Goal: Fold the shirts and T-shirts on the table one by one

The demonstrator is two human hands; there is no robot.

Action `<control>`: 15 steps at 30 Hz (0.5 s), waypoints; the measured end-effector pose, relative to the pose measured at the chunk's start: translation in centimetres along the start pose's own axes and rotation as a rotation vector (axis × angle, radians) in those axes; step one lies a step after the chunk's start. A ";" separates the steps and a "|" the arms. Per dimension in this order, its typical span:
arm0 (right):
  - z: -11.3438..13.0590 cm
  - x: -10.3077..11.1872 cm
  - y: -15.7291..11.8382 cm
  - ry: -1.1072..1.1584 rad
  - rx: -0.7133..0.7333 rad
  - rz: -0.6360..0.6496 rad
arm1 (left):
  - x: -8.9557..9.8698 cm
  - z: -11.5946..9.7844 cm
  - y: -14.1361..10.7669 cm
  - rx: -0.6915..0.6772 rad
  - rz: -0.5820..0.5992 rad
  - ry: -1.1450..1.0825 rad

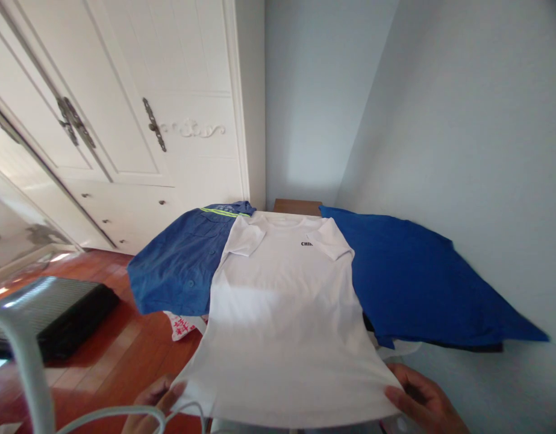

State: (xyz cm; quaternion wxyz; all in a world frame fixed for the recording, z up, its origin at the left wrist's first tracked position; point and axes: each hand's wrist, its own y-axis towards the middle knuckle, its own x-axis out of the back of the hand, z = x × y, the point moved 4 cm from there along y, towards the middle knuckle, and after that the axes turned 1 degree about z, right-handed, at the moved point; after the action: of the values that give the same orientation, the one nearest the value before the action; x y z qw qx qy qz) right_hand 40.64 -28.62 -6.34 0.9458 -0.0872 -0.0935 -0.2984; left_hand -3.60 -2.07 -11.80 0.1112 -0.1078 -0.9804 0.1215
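Note:
A white T-shirt (282,313) lies spread out in front of me, collar at the far end, sleeves folded inward over the chest. Dark lettering shows on its chest, partly covered by one sleeve. My left hand (153,401) pinches the near left corner of the hem. At the near right corner, my right hand (422,398) grips the hem between thumb and fingers. The hem is stretched between both hands. To the left of the shirt lies a blue garment (178,262) with buttons and a yellow-green stripe; a brighter blue garment (408,277) is on the right.
A white wardrobe (205,157) stands at the back left, a grey-blue wall (462,150) at the right. A dark ribbed case (56,313) lies on the wooden floor (110,361). A pale curved tube (29,367) and a cord (110,413) cross the near left.

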 end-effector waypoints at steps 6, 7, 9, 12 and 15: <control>5.8 -0.5 3.1 0.093 0.051 -0.166 | -4.1 -8.6 0.1 -0.145 0.079 -0.176; 6.6 -0.4 3.7 0.109 0.065 -0.174 | -4.4 -9.7 0.2 -0.159 0.082 -0.179; 8.1 0.3 5.0 0.102 0.112 -0.193 | -4.5 -11.6 0.5 -0.194 0.107 -0.152; 10.2 1.8 6.9 0.095 0.152 -0.237 | -4.2 -13.8 1.4 -0.265 0.126 -0.147; 12.1 3.2 8.5 0.206 0.155 -0.256 | -4.2 -15.9 2.7 -0.303 0.185 -0.263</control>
State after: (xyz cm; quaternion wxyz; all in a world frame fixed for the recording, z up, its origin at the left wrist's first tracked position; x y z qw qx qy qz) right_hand 46.64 -20.89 5.22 0.9086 0.0295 -0.0289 -0.4157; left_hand 4.73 2.90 1.69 -0.0466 -0.1960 -0.9795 -0.0045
